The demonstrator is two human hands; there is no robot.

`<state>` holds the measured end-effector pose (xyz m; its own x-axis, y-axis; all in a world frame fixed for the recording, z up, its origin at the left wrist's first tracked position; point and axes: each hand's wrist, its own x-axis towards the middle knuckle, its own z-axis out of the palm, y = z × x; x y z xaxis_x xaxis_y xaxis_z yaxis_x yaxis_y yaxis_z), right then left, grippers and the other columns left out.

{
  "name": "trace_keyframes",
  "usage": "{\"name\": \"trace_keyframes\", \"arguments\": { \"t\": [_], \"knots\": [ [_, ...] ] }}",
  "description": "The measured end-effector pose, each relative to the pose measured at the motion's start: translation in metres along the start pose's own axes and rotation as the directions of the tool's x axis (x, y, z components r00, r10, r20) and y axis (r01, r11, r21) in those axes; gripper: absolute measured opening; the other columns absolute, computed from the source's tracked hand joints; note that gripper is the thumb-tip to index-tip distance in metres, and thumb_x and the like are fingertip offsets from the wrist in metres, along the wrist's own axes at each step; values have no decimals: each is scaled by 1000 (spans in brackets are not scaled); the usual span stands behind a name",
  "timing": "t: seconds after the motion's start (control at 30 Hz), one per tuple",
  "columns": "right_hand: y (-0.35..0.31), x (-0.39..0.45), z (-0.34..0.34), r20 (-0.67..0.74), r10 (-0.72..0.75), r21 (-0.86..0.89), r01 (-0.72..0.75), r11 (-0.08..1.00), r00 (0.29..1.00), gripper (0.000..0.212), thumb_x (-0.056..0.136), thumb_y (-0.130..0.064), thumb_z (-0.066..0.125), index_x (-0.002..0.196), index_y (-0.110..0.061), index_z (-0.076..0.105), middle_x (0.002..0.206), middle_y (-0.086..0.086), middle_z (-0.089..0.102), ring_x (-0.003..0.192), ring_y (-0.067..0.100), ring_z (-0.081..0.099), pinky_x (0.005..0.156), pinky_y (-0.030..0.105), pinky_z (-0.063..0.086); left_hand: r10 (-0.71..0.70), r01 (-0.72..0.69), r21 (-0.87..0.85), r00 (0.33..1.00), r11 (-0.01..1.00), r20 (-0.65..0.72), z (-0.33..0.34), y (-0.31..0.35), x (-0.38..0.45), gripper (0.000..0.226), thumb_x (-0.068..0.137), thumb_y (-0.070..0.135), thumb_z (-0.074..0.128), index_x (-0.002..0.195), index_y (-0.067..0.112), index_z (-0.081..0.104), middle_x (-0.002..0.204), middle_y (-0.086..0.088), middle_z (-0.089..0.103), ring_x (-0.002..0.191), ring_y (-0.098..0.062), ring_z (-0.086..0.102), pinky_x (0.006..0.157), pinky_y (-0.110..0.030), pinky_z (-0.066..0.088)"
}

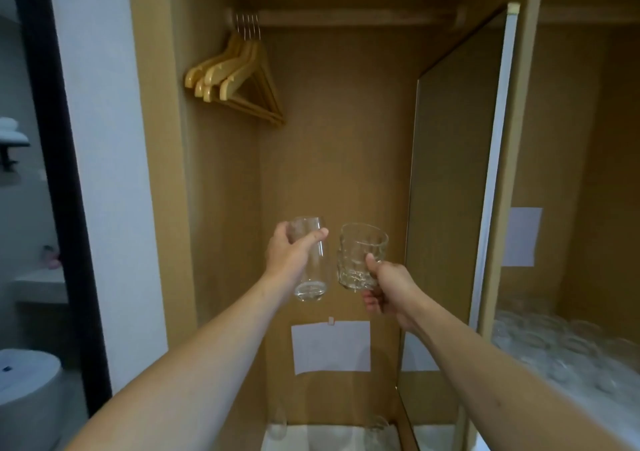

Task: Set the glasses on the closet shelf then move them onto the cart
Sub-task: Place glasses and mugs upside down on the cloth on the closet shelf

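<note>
I have both hands raised inside the open light-brown wooden closet (332,160). My left hand (292,255) has its grip clamped round the upper body of a tall smooth clear glass (310,279); my right hand (389,291) has its grip clamped on the handle side of a dimpled clear glass mug (360,262).

Findings:
- The two vessels hang just beside each other; a small inward drift would knock glass on glass.
- The white closet shelf (332,438) lies well below, at frame bottom. Faint glass shapes appear to stand there already, though blur prevents certainty; a blind descent could strike them.
- The mirrored door (446,208) stands near my right elbow.
</note>
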<state>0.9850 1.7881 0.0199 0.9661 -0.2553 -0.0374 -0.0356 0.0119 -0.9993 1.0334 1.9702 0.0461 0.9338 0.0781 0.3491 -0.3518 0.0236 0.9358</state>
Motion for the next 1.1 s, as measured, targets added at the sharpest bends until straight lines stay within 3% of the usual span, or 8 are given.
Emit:
{"name": "trace_keyframes", "arguments": {
  "t": [0.2,0.27,0.37,0.5,0.63,0.87,1.0,1.1],
  "knots": [
    [-13,-36,13,-51,-38,-23,37,999,998,52,100,-49,55,135,-10,54,81,15,58,61,22,53,51,26,51,18,-13,-42,993,999,120,-18,16,-17,60,74,48,85,120,26,55,107,5,67,87,-16,64,59,-27,44],
    [-14,-52,15,-71,-46,-23,45,999,996,51,100,-48,56,135,-10,55,79,15,58,59,21,53,52,27,51,34,-28,-45,989,999,141,-22,19,-24,57,75,49,84,118,27,55,106,5,67,86,-17,64,59,-26,45],
    [-16,-81,12,-85,-56,-39,53,998,995,47,101,-46,56,130,-10,58,78,15,58,59,21,55,53,28,52,63,-59,-32,988,998,144,-23,24,-38,50,71,56,82,109,33,57,106,7,68,93,-20,68,71,-36,53],
    [-14,-113,2,-139,-71,-38,66,997,988,41,101,-44,56,123,-11,61,75,12,57,60,21,56,55,30,53,70,-51,-96,976,994,208,-15,29,-56,30,85,39,79,99,31,53,99,8,63,82,-17,65,73,-40,56],
    [-6,-143,-11,-194,-63,-31,58,998,979,38,100,-46,57,116,-12,63,74,13,58,58,21,55,59,33,53,89,-51,-139,955,989,281,-6,26,-73,36,80,44,82,100,30,56,94,6,65,74,-14,61,64,-34,47],
    [-2,-192,-43,-284,-44,-25,38,999,958,31,101,-45,57,110,-15,62,70,12,55,57,21,53,60,34,52,95,-60,-108,933,992,346,22,41,-112,31,83,45,79,98,32,54,99,8,64,87,-21,66,79,-45,57],
    [-6,-211,-69,-348,-59,-35,50,998,936,34,100,-47,58,114,-16,62,69,12,56,55,21,52,58,31,53,102,-56,-127,912,990,397,45,55,-139,31,87,42,76,100,27,53,94,1,64,75,-17,64,69,-36,57],
    [-11,-225,-88,-371,-74,-42,63,997,925,33,100,-45,59,114,-16,63,68,12,56,53,20,52,56,30,53,117,-72,-122,900,990,420,64,61,-156,36,84,50,76,101,28,53,98,-2,67,80,-19,68,73,-39,60]
  ]
}}
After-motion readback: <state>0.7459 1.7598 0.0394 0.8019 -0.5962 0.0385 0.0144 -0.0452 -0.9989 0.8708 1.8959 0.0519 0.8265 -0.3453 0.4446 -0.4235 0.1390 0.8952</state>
